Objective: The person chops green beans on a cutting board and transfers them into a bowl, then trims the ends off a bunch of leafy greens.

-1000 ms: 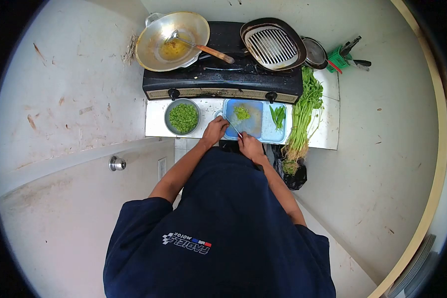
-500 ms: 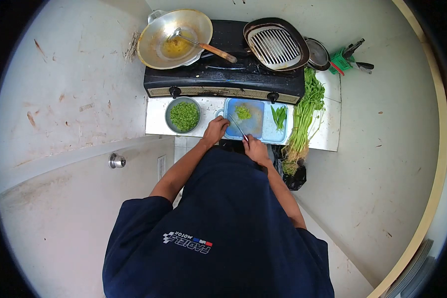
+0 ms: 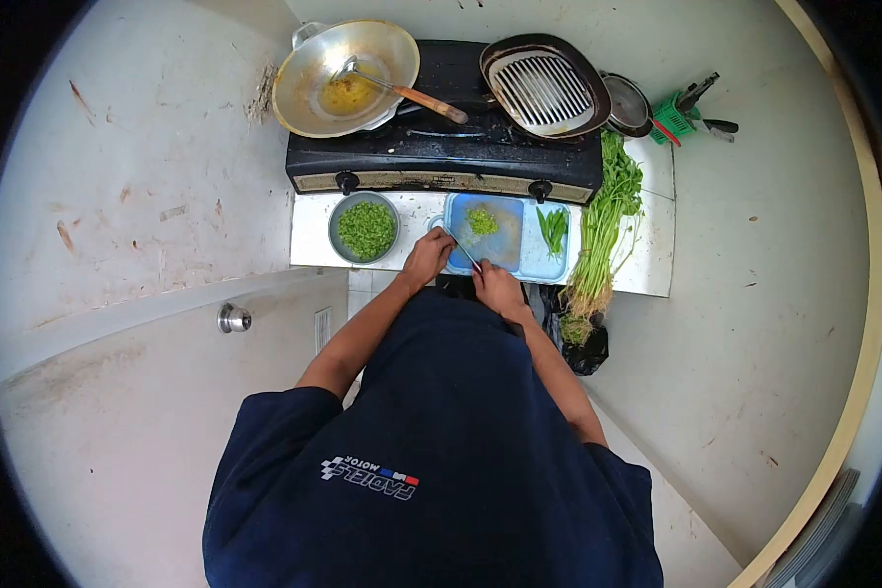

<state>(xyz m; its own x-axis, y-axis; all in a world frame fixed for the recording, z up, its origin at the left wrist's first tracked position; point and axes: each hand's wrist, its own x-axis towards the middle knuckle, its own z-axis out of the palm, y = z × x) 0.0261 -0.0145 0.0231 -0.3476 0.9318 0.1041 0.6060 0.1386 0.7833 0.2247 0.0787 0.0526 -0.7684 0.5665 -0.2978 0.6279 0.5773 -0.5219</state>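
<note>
My right hand (image 3: 500, 291) is wrapped round the handle of a knife (image 3: 464, 252). Its blade slants up and left over the near left corner of a blue tray (image 3: 531, 267). At that corner my left hand (image 3: 428, 258) has its fingers bent together against the blade's tip end; whatever they pinch is hidden. Chopped greens (image 3: 481, 220) lie in the tray's left part, and a few whole green leaves (image 3: 552, 231) in its right part. Left of the tray stands a grey bowl (image 3: 334, 240) full of finely chopped greens (image 3: 367, 230).
Behind the tray is a black stove (image 3: 441, 157) bearing a wok (image 3: 299, 98) with a wooden-handled ladle (image 3: 416, 99) and a grill pan (image 3: 490, 73). A bunch of leafy greens with roots (image 3: 603, 230) lies to the right. A green basket (image 3: 671, 120) holds utensils.
The knife has shifted slightly left and its blade tip now meets my left fingers. My right hand has moved a little left with it.
</note>
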